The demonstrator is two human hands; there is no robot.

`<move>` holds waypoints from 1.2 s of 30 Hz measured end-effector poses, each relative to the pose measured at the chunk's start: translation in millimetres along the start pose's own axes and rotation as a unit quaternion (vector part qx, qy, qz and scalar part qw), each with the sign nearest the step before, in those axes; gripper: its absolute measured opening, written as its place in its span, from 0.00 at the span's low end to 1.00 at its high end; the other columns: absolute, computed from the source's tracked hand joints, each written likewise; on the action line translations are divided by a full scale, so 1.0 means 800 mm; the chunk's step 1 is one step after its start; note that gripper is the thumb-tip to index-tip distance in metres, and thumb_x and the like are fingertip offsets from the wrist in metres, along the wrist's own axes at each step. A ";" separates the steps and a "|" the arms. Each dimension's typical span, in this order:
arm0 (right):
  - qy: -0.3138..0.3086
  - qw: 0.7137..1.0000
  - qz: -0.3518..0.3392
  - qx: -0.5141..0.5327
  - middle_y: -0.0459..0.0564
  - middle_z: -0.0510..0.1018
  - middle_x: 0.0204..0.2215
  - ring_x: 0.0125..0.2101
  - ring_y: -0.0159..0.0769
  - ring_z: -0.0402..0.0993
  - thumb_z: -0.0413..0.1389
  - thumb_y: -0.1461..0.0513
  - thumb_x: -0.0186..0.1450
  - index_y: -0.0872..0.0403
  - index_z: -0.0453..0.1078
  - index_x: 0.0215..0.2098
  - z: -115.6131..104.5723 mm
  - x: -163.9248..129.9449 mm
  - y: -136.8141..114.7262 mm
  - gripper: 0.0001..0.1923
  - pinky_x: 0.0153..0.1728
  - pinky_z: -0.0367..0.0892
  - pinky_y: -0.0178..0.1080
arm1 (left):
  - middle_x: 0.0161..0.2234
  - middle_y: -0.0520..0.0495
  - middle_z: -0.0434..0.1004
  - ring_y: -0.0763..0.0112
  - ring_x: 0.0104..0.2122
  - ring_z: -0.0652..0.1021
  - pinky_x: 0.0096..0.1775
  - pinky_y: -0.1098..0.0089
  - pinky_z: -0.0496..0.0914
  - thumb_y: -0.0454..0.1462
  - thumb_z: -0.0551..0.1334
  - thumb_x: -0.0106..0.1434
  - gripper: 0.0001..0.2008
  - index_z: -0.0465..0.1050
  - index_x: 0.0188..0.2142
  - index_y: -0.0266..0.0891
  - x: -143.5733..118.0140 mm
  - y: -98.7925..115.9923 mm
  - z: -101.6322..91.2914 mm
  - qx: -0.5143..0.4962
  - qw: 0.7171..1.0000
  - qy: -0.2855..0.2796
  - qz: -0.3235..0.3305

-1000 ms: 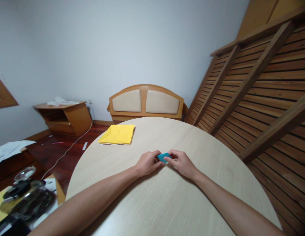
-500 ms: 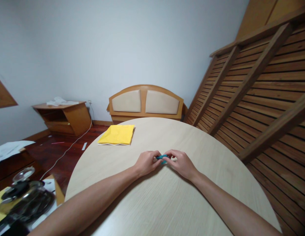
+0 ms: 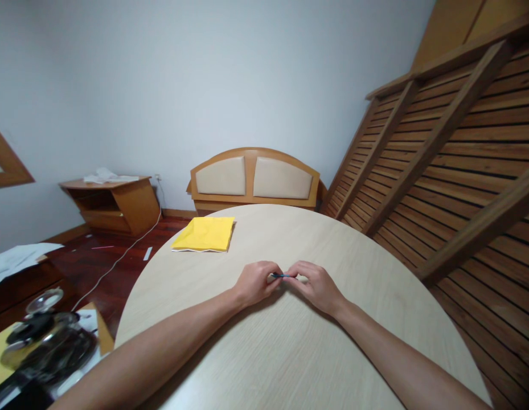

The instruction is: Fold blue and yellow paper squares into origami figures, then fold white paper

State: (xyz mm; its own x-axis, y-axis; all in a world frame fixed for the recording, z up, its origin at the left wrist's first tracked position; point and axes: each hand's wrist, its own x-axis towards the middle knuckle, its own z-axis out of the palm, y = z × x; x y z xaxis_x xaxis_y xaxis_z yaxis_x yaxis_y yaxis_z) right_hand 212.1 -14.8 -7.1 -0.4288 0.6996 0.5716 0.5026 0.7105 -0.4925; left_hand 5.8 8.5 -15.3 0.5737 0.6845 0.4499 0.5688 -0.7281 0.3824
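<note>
My left hand and my right hand rest side by side on the round pale wooden table, fingertips meeting. Between them they pinch a small folded blue paper, of which only a thin dark blue edge shows; the rest is hidden by my fingers. A stack of yellow paper lies on the table's far left part, well beyond my left hand.
A slatted wooden frame leans along the right side. A padded headboard stands against the back wall behind the table. At the left are a low wooden stand, a white cable on the floor and dark glass items.
The blue paper showed a broad face a second ago; now only a thin edge is visible between my fingertips. My hands have stayed in place.
</note>
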 end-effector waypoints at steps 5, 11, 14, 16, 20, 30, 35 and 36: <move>-0.005 1.000 -0.002 0.024 0.48 0.80 0.32 0.34 0.37 0.75 0.57 0.58 0.69 0.52 0.75 0.32 -0.002 -0.002 -0.004 0.09 0.37 0.67 0.38 | 0.38 0.47 0.81 0.68 0.36 0.79 0.38 0.72 0.68 0.39 0.61 0.65 0.07 0.75 0.41 0.39 -0.001 0.000 0.000 -0.033 0.999 0.004 0.015; 0.012 0.998 0.023 0.052 0.49 0.80 0.33 0.34 0.36 0.75 0.57 0.58 0.68 0.51 0.77 0.36 0.000 0.000 0.000 0.08 0.37 0.68 0.37 | 0.31 0.48 0.80 0.69 0.30 0.77 0.34 0.72 0.67 0.40 0.60 0.66 0.09 0.77 0.36 0.38 0.000 0.001 0.001 -0.048 0.999 0.000 -0.010; 0.004 0.998 0.050 0.042 0.49 0.81 0.34 0.34 0.37 0.75 0.58 0.58 0.67 0.51 0.78 0.38 0.001 0.000 0.002 0.07 0.37 0.67 0.37 | 0.32 0.47 0.80 0.70 0.28 0.77 0.32 0.73 0.67 0.42 0.60 0.66 0.11 0.77 0.38 0.37 0.002 0.002 0.001 -0.124 0.990 0.025 -0.058; -0.003 0.996 0.078 0.036 0.48 0.81 0.32 0.33 0.37 0.75 0.59 0.58 0.66 0.52 0.78 0.37 0.002 -0.001 0.003 0.07 0.36 0.67 0.37 | 0.33 0.47 0.81 0.70 0.29 0.77 0.32 0.73 0.68 0.42 0.60 0.66 0.12 0.77 0.38 0.36 0.003 0.003 0.001 -0.179 0.980 0.039 -0.080; -0.014 0.989 0.122 0.083 0.48 0.81 0.33 0.33 0.37 0.75 0.58 0.58 0.66 0.53 0.77 0.38 0.005 -0.003 0.001 0.09 0.35 0.69 0.36 | 0.31 0.47 0.80 0.70 0.29 0.75 0.32 0.72 0.68 0.43 0.61 0.64 0.13 0.77 0.36 0.35 0.004 0.006 0.000 -0.236 0.966 0.042 -0.092; -0.039 0.983 0.139 0.110 0.48 0.81 0.31 0.34 0.37 0.76 0.58 0.60 0.65 0.54 0.75 0.35 0.007 -0.004 -0.001 0.06 0.35 0.68 0.35 | 0.31 0.47 0.77 0.70 0.29 0.73 0.31 0.73 0.66 0.43 0.61 0.64 0.13 0.76 0.36 0.34 0.002 0.007 0.001 -0.254 0.962 0.033 -0.092; -0.038 0.986 0.135 0.095 0.48 0.81 0.31 0.33 0.37 0.76 0.56 0.58 0.67 0.54 0.76 0.37 0.006 -0.004 -0.001 0.09 0.34 0.68 0.35 | 0.30 0.47 0.77 0.71 0.28 0.73 0.30 0.73 0.66 0.44 0.60 0.65 0.14 0.76 0.35 0.34 0.003 0.000 0.004 -0.255 0.962 0.033 -0.089; -0.039 0.986 0.132 0.092 0.48 0.81 0.32 0.33 0.37 0.76 0.56 0.58 0.67 0.54 0.76 0.37 0.006 -0.004 0.000 0.09 0.35 0.68 0.35 | 0.30 0.47 0.77 0.72 0.28 0.73 0.30 0.73 0.66 0.45 0.60 0.65 0.14 0.76 0.34 0.34 0.003 -0.001 0.004 -0.253 0.963 0.030 -0.092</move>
State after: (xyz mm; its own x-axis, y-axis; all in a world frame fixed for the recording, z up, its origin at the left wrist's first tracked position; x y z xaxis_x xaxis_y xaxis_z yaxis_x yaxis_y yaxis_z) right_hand 209.9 -16.7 -11.6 -0.3606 0.8607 0.3595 0.4630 0.4997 -0.7320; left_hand 8.9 10.6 -17.0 0.4463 0.8114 0.3773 0.2893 -0.5298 0.7972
